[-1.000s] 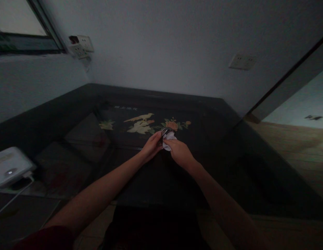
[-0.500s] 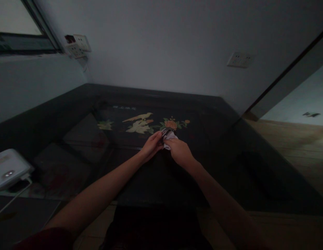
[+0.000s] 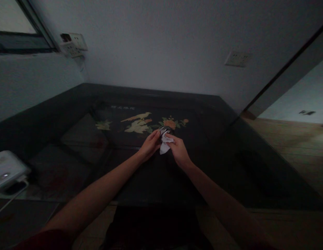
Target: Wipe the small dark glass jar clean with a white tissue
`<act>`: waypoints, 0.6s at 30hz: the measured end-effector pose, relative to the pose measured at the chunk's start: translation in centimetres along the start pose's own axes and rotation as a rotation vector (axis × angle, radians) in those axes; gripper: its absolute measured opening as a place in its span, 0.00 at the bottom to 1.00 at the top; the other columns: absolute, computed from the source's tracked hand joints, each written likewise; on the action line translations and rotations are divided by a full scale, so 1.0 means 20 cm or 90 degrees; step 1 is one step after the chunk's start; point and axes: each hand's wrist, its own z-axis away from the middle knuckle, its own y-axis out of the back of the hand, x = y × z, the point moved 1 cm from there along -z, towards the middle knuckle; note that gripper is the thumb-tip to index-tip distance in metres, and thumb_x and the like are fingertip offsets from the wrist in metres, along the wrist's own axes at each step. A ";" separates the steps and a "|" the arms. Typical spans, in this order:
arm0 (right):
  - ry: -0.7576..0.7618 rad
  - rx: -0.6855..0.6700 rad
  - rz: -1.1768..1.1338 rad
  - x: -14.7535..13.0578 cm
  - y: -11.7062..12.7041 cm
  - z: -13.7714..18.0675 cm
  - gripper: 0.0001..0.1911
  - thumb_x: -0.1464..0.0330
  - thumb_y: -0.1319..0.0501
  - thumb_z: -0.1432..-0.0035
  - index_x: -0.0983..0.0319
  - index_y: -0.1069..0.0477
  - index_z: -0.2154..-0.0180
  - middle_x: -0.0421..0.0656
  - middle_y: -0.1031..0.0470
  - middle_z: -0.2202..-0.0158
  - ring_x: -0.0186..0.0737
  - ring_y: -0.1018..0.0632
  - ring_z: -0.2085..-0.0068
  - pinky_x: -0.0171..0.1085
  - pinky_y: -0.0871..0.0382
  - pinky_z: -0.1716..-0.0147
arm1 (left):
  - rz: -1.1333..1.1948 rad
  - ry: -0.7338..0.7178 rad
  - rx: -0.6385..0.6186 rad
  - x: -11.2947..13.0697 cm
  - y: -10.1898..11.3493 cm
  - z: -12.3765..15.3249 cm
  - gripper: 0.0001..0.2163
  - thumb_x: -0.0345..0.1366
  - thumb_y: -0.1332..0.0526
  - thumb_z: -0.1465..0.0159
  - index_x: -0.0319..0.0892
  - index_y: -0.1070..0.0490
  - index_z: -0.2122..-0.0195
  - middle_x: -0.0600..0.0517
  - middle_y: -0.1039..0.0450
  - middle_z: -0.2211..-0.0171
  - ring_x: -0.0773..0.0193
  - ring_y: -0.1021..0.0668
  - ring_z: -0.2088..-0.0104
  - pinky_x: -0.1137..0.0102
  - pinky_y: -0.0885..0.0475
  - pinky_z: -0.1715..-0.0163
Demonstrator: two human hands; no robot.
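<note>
Over the dark table, my left hand is closed on the side of a small, dark, shiny object with a rounded rim. Its exact kind cannot be made out in the dim light. My right hand pinches a crumpled white tissue and presses it against the near side of that object. One end of the tissue hangs down between the two hands. Part of the object is hidden behind the tissue and fingers.
A glossy dark table bears a bird-and-flower picture. At the left lies a white box-like device with a cable. A dark flat item rests at the right. Sockets are on the wall behind.
The tissue has shifted in my right hand, and a loose end now hangs lower. The dark object has turned, showing more of its rounded rim. My left hand stays nearly in place.
</note>
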 end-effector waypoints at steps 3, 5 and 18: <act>0.059 -0.070 0.224 -0.04 0.04 0.00 0.27 0.80 0.49 0.49 0.62 0.24 0.51 0.47 0.21 0.50 0.44 0.22 0.50 0.42 0.31 0.48 | 0.004 0.017 0.025 0.01 -0.01 0.01 0.14 0.42 0.33 0.42 0.42 0.26 0.57 0.51 0.24 0.61 0.66 0.23 0.65 0.71 0.26 0.64; 0.100 -0.128 0.380 -0.07 0.07 0.01 0.28 0.82 0.50 0.48 0.62 0.26 0.49 0.47 0.23 0.48 0.43 0.23 0.47 0.41 0.33 0.46 | 0.006 0.017 0.033 0.02 -0.01 0.01 0.13 0.42 0.33 0.42 0.42 0.26 0.58 0.51 0.24 0.62 0.67 0.23 0.66 0.72 0.26 0.65; 0.188 -0.276 0.733 -0.17 0.12 0.01 0.18 0.74 0.50 0.35 0.63 0.29 0.48 0.51 0.24 0.48 0.44 0.26 0.46 0.39 0.33 0.48 | -0.018 0.025 -0.004 0.02 0.00 0.01 0.15 0.44 0.31 0.46 0.41 0.25 0.61 0.51 0.25 0.64 0.66 0.24 0.65 0.72 0.26 0.65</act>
